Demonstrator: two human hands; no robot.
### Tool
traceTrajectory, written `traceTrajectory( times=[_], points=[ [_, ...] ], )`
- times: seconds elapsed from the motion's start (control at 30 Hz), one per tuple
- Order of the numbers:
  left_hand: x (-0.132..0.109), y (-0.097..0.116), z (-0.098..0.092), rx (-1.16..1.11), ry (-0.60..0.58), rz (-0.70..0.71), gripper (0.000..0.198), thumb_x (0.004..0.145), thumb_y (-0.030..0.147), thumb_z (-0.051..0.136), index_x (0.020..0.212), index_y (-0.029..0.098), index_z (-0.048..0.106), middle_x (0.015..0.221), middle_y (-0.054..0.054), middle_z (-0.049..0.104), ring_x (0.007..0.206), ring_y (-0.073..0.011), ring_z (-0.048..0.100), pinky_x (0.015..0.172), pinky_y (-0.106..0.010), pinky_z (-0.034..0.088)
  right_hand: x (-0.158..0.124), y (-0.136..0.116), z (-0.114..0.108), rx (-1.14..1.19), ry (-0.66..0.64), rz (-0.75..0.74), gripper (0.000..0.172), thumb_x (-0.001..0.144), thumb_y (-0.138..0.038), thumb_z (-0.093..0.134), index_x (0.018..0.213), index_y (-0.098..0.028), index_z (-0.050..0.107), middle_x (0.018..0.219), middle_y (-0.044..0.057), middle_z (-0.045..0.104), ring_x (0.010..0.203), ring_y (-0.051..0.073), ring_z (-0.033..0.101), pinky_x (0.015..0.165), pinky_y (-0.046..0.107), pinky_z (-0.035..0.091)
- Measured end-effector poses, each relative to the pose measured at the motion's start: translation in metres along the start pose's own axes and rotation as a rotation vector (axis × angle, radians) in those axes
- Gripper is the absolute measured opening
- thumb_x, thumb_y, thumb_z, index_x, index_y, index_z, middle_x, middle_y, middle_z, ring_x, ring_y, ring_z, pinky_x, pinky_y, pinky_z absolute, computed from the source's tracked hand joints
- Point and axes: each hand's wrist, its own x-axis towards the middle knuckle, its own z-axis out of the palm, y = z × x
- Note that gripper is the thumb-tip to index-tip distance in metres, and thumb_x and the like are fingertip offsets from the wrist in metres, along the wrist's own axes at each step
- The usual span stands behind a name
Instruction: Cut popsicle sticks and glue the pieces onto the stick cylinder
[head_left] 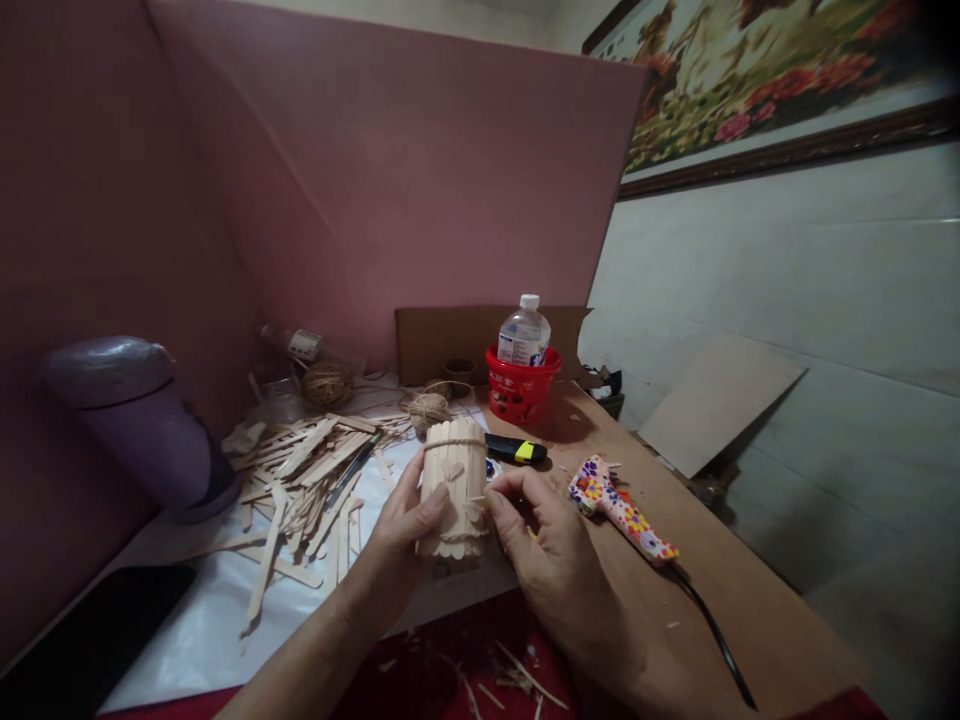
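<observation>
My left hand [412,515] is closed around a holder of craft sticks [454,450], its thumb pressed on the front. The holder stands upright with a slight tilt, with twine bands near its top and bottom. A small wooden heart [452,470] sits on its front. At the holder's right side, my right hand [544,540] is in a pinch, thumb and forefinger together. Small pale wood bits [475,508] show at these fingertips; whether they are gripped or fixed to the holder I cannot tell.
Loose craft sticks [300,470] cover the left. Behind stand twine balls [429,408] and a red bucket [517,395] with a plastic bottle [525,335]. A utility knife [517,449] and a flowered glue gun [619,510] lie right. A purple tumbler [150,430] and dark phone [97,640] are left.
</observation>
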Motion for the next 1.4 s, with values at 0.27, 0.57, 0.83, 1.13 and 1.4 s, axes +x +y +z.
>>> traceTrajectory(
  times=[0.27, 0.57, 0.83, 1.13, 1.4],
  points=[
    [-0.001, -0.001, 0.0, 0.017, -0.012, -0.01, 0.074, 0.07, 0.032, 0.068, 0.137, 0.024, 0.037, 0.112, -0.012, 0.064, 0.087, -0.0262, 0.064, 0.063, -0.029, 0.049, 0.001, -0.001, 0.0, -0.108, 0.046, -0.125, 0.014, 0.088, -0.015, 0.047, 0.08, -0.019, 0.057, 0.074, 0.002, 0.063, 0.069, 0.016, 0.058, 0.06, 0.025, 0.043],
    [0.001, -0.002, -0.002, 0.041, -0.024, -0.002, 0.072, 0.071, 0.028, 0.067, 0.136, 0.021, 0.038, 0.115, -0.013, 0.063, 0.093, -0.0276, 0.062, 0.067, -0.03, 0.048, 0.002, -0.002, 0.0, -0.11, 0.045, -0.113, 0.014, 0.087, -0.015, 0.046, 0.079, -0.019, 0.057, 0.072, 0.001, 0.06, 0.067, 0.015, 0.056, 0.059, 0.026, 0.041],
    [0.005, -0.008, -0.009, 0.116, 0.009, 0.021, 0.078, 0.062, 0.029, 0.073, 0.133, 0.02, 0.04, 0.114, -0.014, 0.063, 0.1, -0.0307, 0.059, 0.075, -0.034, 0.048, 0.001, -0.002, 0.0, -0.134, 0.041, -0.133, 0.014, 0.086, -0.011, 0.047, 0.079, -0.018, 0.058, 0.073, 0.002, 0.059, 0.069, 0.016, 0.055, 0.063, 0.027, 0.04],
    [0.007, -0.01, -0.011, 0.161, 0.069, 0.033, 0.074, 0.06, 0.023, 0.071, 0.129, 0.018, 0.042, 0.1, -0.011, 0.067, 0.083, -0.024, 0.064, 0.065, -0.029, 0.05, 0.0, -0.004, 0.001, -0.125, 0.028, -0.121, 0.014, 0.089, -0.014, 0.047, 0.083, -0.018, 0.059, 0.076, 0.002, 0.062, 0.073, 0.015, 0.057, 0.064, 0.024, 0.04],
    [0.006, -0.006, -0.006, 0.143, 0.07, 0.01, 0.067, 0.059, 0.022, 0.07, 0.122, 0.016, 0.047, 0.099, -0.011, 0.068, 0.081, -0.0238, 0.064, 0.065, -0.029, 0.05, -0.001, -0.004, 0.0, 0.002, 0.015, -0.033, 0.007, 0.087, -0.018, 0.053, 0.086, -0.019, 0.06, 0.081, 0.0, 0.063, 0.075, 0.014, 0.058, 0.064, 0.022, 0.043]
  ],
)
